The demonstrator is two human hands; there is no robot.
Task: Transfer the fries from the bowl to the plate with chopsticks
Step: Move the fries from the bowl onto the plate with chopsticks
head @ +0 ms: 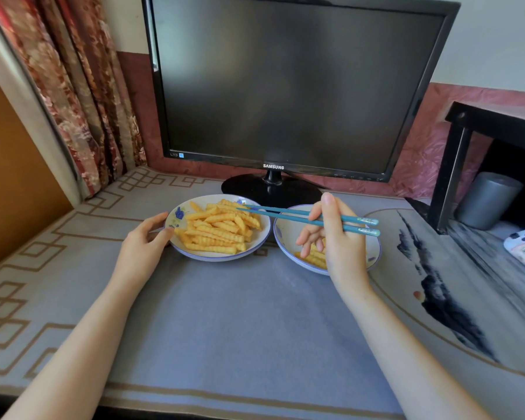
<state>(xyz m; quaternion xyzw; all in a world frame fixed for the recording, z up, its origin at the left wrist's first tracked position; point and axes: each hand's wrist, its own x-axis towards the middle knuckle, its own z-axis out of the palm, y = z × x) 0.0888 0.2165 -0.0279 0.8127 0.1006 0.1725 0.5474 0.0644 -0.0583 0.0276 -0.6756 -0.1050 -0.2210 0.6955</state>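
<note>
Right hand [337, 237] grips teal plastic chopsticks [285, 215]; left hand [143, 241] pinches rim of white blue-edged dish [176, 213] heaped with yellow crinkle-cut fries [215, 231]. Chopstick tips narrow, empty, over heap. Few fries in matching right dish [282, 228]. Fries likely light, stiff, brittle; pinch mid-length.

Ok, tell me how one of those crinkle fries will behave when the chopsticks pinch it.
Probably stiff: the fries lie straight in the pile, none drooping. The ridged sides should give the smooth blue chopsticks some bite. Thin, so likely light; a hard pinch might snap one.
</note>
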